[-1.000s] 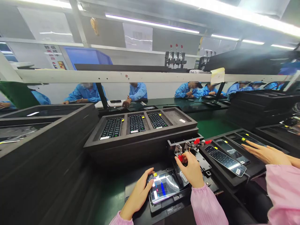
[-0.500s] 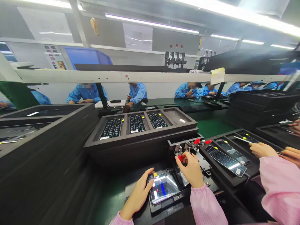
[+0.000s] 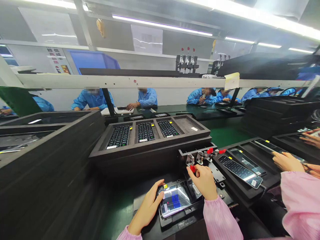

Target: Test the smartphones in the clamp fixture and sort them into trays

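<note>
A smartphone [image 3: 176,199] with a lit screen and a yellow tab lies in a black test fixture [image 3: 175,221]. My left hand [image 3: 150,201] grips its left end, the thumb at the screen's edge and the fingers towards the far corner. Blue marks show on the screen. Over the fixture's right part, my right hand [image 3: 204,180] has its fingers closed on the red handle [image 3: 192,169] of a toggle clamp. The clamp's metal body [image 3: 190,159] stands just behind. More clamps with red handles [image 3: 210,151] sit to its right.
Behind the fixture is a stacked foam tray [image 3: 150,146] with several phones. Another tray [image 3: 243,191] with phones lies right. There a co-worker's hand [image 3: 287,162] in a pink sleeve holds a phone [image 3: 270,145]. Tall foam trays [image 3: 62,160] stand left. People in blue sit across.
The blue marks on the screen have grown wider. My hands have kept their places. On the right, the co-worker's hand and the phone in it have shifted right.
</note>
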Motion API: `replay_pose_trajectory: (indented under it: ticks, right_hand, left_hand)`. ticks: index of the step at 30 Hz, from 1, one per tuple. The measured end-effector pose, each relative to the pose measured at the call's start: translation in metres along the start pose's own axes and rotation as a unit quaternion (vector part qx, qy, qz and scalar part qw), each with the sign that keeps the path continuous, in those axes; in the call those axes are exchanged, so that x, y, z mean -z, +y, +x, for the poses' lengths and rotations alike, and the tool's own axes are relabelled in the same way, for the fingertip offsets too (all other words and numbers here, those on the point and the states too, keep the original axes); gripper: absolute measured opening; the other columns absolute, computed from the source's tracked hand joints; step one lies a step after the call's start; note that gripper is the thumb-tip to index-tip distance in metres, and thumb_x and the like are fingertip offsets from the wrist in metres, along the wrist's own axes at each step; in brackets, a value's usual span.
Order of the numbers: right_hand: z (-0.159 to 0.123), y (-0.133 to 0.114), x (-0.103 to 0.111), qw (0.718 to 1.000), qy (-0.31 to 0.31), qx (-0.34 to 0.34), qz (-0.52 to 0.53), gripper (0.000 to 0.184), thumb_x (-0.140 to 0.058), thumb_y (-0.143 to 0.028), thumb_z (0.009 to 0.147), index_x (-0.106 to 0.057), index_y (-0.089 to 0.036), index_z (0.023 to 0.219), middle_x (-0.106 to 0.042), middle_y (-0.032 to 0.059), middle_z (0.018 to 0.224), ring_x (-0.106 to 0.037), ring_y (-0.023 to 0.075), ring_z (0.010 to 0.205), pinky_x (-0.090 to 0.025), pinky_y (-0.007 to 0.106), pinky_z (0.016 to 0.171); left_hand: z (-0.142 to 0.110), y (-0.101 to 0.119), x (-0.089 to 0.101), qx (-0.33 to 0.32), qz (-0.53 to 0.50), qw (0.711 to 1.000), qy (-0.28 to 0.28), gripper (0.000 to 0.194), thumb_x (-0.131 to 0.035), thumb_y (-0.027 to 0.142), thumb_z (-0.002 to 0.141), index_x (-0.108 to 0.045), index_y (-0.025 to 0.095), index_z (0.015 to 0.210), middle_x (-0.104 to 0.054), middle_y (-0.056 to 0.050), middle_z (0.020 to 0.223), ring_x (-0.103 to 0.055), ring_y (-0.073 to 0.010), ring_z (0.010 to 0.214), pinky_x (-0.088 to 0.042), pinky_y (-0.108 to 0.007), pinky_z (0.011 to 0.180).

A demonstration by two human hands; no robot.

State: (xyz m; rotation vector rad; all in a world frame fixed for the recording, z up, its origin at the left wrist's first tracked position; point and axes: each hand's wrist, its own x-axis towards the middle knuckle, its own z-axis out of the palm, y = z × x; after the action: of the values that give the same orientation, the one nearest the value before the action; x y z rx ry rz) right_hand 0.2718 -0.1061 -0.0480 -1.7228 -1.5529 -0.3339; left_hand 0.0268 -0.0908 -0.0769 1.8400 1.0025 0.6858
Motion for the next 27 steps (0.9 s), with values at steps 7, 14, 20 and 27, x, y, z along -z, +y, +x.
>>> replay_pose_trajectory:
  ticks: [7, 14, 20, 27]
  right_hand:
    - [0.002, 0.001, 0.002, 1.0, -0.014, 0.007, -0.014, 0.038, -0.046, -0.044, 0.084, -0.04, -0.02, 0.056, -0.041, -0.0065, 0.044, -0.043, 0.0093, 0.046, -0.033, 0.027, 0.065]
    - [0.004, -0.001, 0.007, 0.998, -0.054, -0.021, 0.0, 0.035, -0.048, -0.045, 0.084, -0.046, -0.02, 0.059, -0.048, -0.0052, 0.048, -0.047, 0.0105, 0.05, -0.032, 0.026, 0.063]
    - [0.005, -0.003, 0.007, 0.998, -0.041, -0.028, 0.03, 0.038, -0.048, -0.047, 0.083, -0.043, -0.02, 0.056, -0.044, -0.0054, 0.047, -0.045, 0.0098, 0.047, -0.033, 0.025, 0.061]
    - [0.005, 0.002, 0.017, 0.991, 0.031, -0.06, 0.113, 0.048, -0.043, -0.043, 0.085, -0.028, -0.019, 0.046, -0.029, -0.0065, 0.042, -0.031, 0.0064, 0.041, -0.029, 0.021, 0.047]
  left_hand:
    - [-0.007, -0.001, 0.005, -0.06, -0.017, 0.998, -0.024, 0.078, -0.062, 0.035, 0.076, -0.018, 0.026, 0.139, -0.026, -0.008, 0.145, -0.035, -0.0278, 0.127, -0.031, -0.041, 0.103]
    - [-0.032, -0.006, 0.007, -0.043, 0.102, 0.993, -0.026, 0.118, -0.078, 0.021, 0.049, -0.006, 0.031, 0.142, -0.017, -0.004, 0.149, -0.021, -0.0328, 0.133, -0.022, -0.046, 0.109]
    - [-0.033, -0.006, 0.005, -0.043, 0.113, 0.993, -0.009, 0.105, -0.07, 0.017, 0.057, -0.01, 0.03, 0.142, -0.021, -0.003, 0.148, -0.023, -0.0305, 0.132, -0.021, -0.046, 0.109]
    - [-0.03, 0.0, 0.01, -0.042, 0.114, 0.992, -0.031, 0.101, -0.075, 0.026, 0.058, -0.015, 0.031, 0.141, -0.024, -0.005, 0.147, -0.025, -0.0305, 0.132, -0.022, -0.047, 0.108]
